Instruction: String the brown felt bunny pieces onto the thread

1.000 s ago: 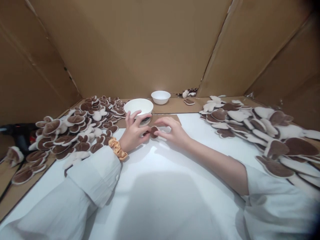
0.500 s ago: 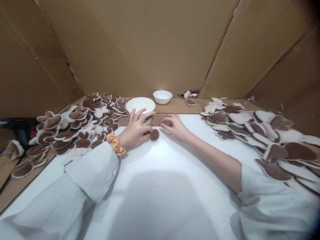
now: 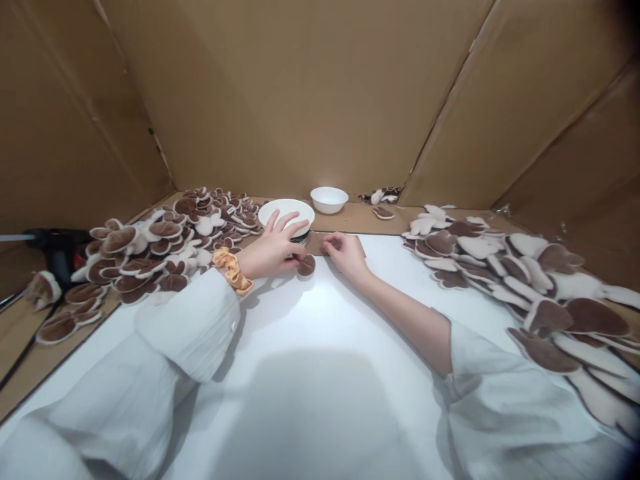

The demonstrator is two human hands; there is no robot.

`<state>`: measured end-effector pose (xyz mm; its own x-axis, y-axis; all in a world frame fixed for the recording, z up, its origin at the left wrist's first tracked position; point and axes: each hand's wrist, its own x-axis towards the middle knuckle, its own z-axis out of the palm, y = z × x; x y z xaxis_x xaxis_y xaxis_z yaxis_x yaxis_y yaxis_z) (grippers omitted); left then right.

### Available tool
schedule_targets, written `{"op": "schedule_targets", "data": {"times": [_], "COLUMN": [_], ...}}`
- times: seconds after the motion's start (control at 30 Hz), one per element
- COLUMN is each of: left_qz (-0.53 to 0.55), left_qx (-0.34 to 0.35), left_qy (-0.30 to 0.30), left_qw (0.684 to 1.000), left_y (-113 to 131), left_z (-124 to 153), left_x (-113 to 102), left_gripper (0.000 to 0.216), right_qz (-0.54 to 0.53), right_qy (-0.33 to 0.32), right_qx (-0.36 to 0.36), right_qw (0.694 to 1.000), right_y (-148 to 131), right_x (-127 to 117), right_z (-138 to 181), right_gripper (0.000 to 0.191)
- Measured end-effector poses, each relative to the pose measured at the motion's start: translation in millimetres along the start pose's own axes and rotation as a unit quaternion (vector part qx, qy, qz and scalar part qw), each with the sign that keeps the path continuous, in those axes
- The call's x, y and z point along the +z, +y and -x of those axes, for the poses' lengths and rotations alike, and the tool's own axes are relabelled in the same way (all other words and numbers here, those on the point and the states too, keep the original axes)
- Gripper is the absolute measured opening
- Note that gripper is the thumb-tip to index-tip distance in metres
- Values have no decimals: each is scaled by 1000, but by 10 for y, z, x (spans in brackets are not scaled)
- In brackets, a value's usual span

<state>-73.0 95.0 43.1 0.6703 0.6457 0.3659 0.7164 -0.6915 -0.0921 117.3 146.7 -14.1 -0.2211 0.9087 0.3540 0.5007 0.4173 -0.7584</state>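
Observation:
My left hand (image 3: 273, 253) pinches the edge of a small round brown disc (image 3: 307, 267) between thumb and forefinger, its other fingers spread in front of a white bowl (image 3: 300, 212). The disc has a faint line across its middle. To its right is my right hand (image 3: 347, 255), a short gap away, with thumb and forefinger pressed together. Whatever sits in that pinch, if anything, is too small to make out. The bowl rests on something dark and striped, partly hidden by my left hand.
A second white bowl (image 3: 329, 199) stands farther back. Brown-and-white plush pieces heap up at left (image 3: 165, 247) and right (image 3: 480, 247). A glue gun (image 3: 57, 250) lies at far left, its cord running forward. Cardboard walls (image 3: 300, 93) enclose the white work surface (image 3: 320, 320).
My right hand's fingers have closed into a tighter pinch. My left hand still holds the disc, which is turned slightly. The whole view has shifted a little.

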Motion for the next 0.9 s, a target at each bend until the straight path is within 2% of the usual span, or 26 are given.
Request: {"op": "schedule_targets", "data": {"times": [0.23,0.5,0.67,0.9], "left_qz": [29,47,49,57], "left_qx": [-20,-52,-65,-85], "left_qy": [18,35,20,21], "left_qw": [999,997,996,995], "left_y": [-65,-89,-98,-84], "left_z": [13,17,28,30], "left_x": [83,150,156,163], "left_gripper": [11,11,13,12], "right_qz": [-53,53,113,101], "right_qy": [12,19,23,5], "right_qx": [61,65,71,66], "right_qw": [997,996,991,993], "right_y": [-54,36,45,69], "right_x": [-113,-89,-2,-97], "right_z": [125,15,-85,7], "right_gripper": [16,19,8,13]}}
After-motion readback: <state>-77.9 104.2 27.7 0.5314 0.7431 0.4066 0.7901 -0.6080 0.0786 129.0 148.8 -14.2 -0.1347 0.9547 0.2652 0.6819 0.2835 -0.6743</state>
